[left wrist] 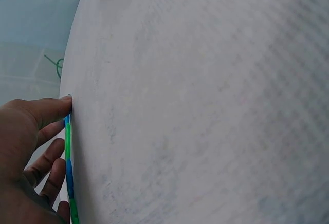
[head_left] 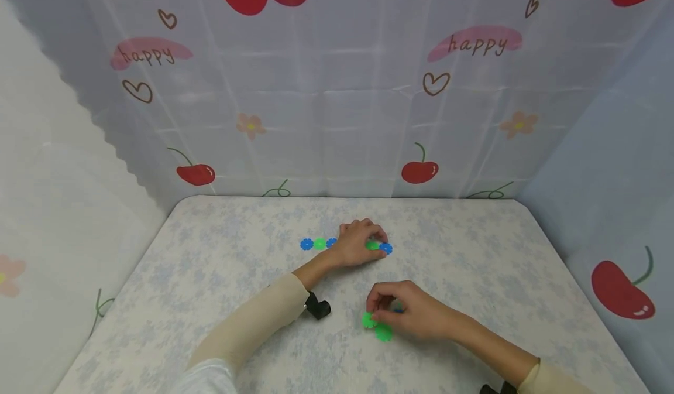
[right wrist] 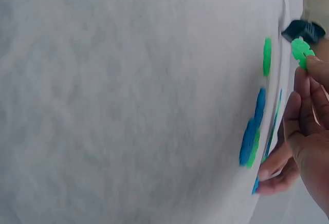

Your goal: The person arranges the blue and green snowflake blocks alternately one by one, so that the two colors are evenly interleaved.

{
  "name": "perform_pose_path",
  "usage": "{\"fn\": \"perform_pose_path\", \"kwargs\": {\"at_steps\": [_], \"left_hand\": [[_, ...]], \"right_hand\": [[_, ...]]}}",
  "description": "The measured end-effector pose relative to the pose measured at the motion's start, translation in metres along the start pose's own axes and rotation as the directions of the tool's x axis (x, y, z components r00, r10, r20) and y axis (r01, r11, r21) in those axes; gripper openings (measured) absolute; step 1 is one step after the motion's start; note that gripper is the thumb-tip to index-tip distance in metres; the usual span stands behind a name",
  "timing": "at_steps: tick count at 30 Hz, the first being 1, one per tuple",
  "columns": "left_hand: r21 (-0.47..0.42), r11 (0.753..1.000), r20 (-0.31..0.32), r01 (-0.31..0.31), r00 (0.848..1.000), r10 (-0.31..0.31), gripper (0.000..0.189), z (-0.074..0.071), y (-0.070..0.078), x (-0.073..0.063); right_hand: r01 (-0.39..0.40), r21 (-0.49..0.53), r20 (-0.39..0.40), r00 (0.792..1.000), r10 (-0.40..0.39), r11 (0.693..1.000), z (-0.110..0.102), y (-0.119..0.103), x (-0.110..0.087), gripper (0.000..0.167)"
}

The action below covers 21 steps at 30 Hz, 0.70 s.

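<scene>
A row of notched plastic discs, the snowflake building kind, lies on the table in alternating blue and green. My left hand lies across the row, covering its middle. Its thumb and index finger pinch the blue disc at the right end, beside a green disc. Nearer to me, my right hand pinches another green disc between thumb and fingers, off the table. Below that hand lies a loose green disc. Loose blue discs lie close by, mostly hidden by the right hand in the head view.
A pale patterned cloth covers the table. Behind it hangs a curtain printed with cherries, and more curtain stands at both sides. A black wrist device sits at the left sleeve.
</scene>
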State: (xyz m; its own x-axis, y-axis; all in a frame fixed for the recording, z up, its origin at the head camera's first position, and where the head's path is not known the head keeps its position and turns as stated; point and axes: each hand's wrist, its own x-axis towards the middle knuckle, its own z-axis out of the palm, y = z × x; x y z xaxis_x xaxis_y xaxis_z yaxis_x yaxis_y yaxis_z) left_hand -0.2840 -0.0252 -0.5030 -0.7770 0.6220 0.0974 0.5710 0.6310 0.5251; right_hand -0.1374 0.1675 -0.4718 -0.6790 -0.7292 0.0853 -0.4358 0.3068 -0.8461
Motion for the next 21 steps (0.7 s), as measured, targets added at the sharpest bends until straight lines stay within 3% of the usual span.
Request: {"fn": "perform_pose_path", "kwargs": {"at_steps": [9,17,21], "left_hand": [[0.000,1.000,0.017,0.021,1.000,-0.021,0.025,0.000,-0.002,0.002],[-0.006,1.000,0.026,0.024,0.999,-0.024,0.026,-0.001,0.000,0.003],[-0.014,1.000,0.023,0.028,0.999,-0.028,0.027,-0.002,0.002,0.001]], "right_hand": [[-0.108,0.052,-0.116,0.987,0.114,0.993,-0.034,0.030,-0.002,0.010],[-0.161,0.017,-0.199,0.967,0.161,0.987,-0.055,0.049,-0.002,0.007],[-0.190,-0.033,-0.279,0.945,0.174,0.981,-0.065,0.059,-0.001,0.007]]}}
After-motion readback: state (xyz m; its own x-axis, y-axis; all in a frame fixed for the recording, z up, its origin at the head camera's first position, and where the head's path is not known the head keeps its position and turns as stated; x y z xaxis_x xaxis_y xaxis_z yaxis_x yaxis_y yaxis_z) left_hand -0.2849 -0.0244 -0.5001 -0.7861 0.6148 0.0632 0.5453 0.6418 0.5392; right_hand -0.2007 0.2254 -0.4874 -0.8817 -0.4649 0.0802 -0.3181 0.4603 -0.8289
